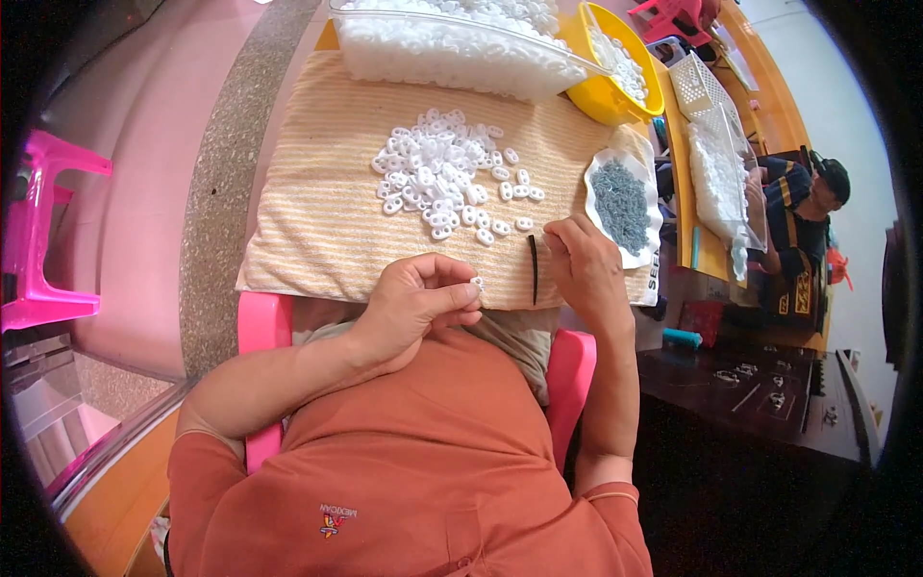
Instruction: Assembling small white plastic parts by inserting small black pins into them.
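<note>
My left hand point(428, 296) is closed at the near edge of the towel-covered table. Between its thumb and forefinger is a small white plastic piece with holes point(478, 283). To the right, my right hand point(585, 264) is closed with fingertips curled down; whatever they hold, if anything, is hidden. A thin black stick point(535, 270) lies just left of those fingers. Beyond both hands spreads a heap of white two-holed oval pieces point(433, 168), with several loose ones on its right side. Close past my right hand stands a white scalloped dish point(646, 258) of small grey-blue parts point(621, 204).
A clear bin point(452, 58) full of white pieces stands at the far edge, beside a yellow basin point(604, 101). Pink stools point(43, 240) are at the left. On the right, another person point(803, 207) sits by a white basket point(697, 87) and a long container of white pieces point(719, 178).
</note>
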### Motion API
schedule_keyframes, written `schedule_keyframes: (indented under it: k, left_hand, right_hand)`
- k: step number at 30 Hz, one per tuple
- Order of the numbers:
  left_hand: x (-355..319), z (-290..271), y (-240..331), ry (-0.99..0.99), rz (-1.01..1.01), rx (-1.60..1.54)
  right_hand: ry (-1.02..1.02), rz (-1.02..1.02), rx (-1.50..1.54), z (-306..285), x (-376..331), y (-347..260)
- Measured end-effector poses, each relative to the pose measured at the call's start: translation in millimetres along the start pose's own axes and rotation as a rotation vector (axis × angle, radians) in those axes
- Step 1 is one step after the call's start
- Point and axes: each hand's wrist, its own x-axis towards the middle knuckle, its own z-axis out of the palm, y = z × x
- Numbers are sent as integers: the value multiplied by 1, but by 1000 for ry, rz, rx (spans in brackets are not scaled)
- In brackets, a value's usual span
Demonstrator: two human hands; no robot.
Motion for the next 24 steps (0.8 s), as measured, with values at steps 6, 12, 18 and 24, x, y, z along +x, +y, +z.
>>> schedule_keyframes:
  k: [6, 12, 18, 24]
  left_hand:
    - [1, 0, -1, -2, 0, 0]
    - [1, -1, -1, -2, 0, -5]
    - [0, 0, 0, 4, 2, -7]
    - [0, 0, 0, 8, 4, -2]
  right_hand:
    - [-131, -52, -98, -1, -1, 10]
    - [-78, 9, -43, 4, 6, 7]
    - [-54, -76, -32, 3, 2, 11]
    - [-90, -13, 7, -1, 0, 4]
